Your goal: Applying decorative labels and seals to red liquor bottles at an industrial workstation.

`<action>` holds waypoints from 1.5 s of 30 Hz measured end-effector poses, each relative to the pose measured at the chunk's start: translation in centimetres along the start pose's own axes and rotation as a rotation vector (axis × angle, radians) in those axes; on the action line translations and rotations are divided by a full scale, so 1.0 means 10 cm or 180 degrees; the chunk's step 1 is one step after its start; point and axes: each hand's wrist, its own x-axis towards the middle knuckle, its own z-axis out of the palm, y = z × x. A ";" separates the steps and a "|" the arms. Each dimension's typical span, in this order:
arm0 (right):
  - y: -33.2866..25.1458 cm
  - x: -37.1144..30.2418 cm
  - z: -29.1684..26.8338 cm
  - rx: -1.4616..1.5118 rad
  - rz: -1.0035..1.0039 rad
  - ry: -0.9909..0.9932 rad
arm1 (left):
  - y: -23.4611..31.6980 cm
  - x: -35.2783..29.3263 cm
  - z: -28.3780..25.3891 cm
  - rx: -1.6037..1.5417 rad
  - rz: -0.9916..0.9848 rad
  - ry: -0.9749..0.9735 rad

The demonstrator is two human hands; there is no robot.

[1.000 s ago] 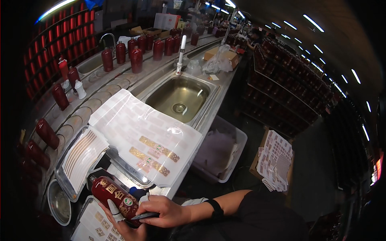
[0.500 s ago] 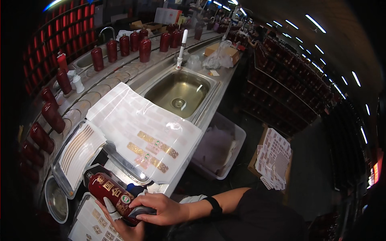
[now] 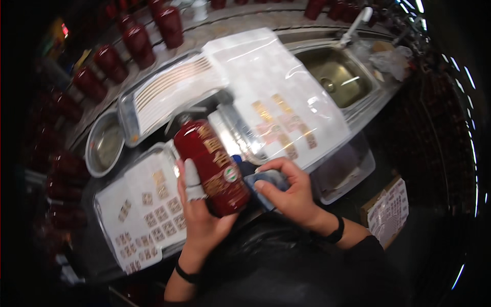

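A dark red glass bottle (image 3: 209, 158) with gold lettering and a small green-and-white round emblem lies tilted in front of me, neck pointing away. My left hand (image 3: 201, 217), with white coverings on some fingers, grips its lower left side. In my right hand (image 3: 294, 192) is a flat blue-grey pad (image 3: 270, 181), pinched between thumb and fingers just right of the bottle; its exact kind is unclear. Below and left of the bottle, a tray (image 3: 102, 217) carries a sheet of small gold-brown stickers. Right of the bottle, a large white label sheet (image 3: 302, 87) bears several gold strips.
Another tray (image 3: 126, 123) holds a sheet with brown stripes, beside a metal bowl (image 3: 105, 146). A steel sink (image 3: 335, 77) with a white tap is at the far right. Several red bottles (image 3: 138, 46) line the far left. A plastic bin (image 3: 345, 174) and a box of sheets (image 3: 388, 210) sit lower right.
The view has swung down and left, bringing the bottle nearer the middle. My right hand has drawn back with the pad from the bottle's front to its right side.
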 end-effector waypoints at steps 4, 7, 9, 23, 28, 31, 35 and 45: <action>-0.25 0.04 0.24 -0.0193 -0.0628 -0.0257 | 0.01 -0.05 -0.06 0.0248 -0.0009 0.0001; -0.05 0.18 0.22 -0.0079 -0.0211 -0.0004 | -0.03 -0.02 -0.08 0.0190 -0.0096 -0.0190; 0.01 0.26 0.08 0.0228 0.0481 0.0055 | -0.08 -0.06 -0.09 -0.0102 -0.0203 -0.0262; 0.14 0.41 -0.02 0.1642 0.1188 -0.0454 | 0.09 0.00 0.00 0.1027 0.0034 0.0070; 0.19 0.32 0.01 0.0907 0.1097 -0.0719 | -0.07 -0.02 -0.16 -0.0386 -0.0694 -0.0626; 0.21 0.32 0.07 0.0972 0.1010 -0.0694 | -0.09 -0.07 -0.24 -0.0566 -0.0769 -0.0665; 0.11 0.38 0.24 0.0870 0.0970 -0.0912 | -0.13 0.01 -0.23 -0.2723 -0.1958 0.0092; 0.10 0.41 0.28 -0.0072 0.0554 -0.0875 | -0.14 0.04 -0.18 -0.2628 -0.1951 0.0017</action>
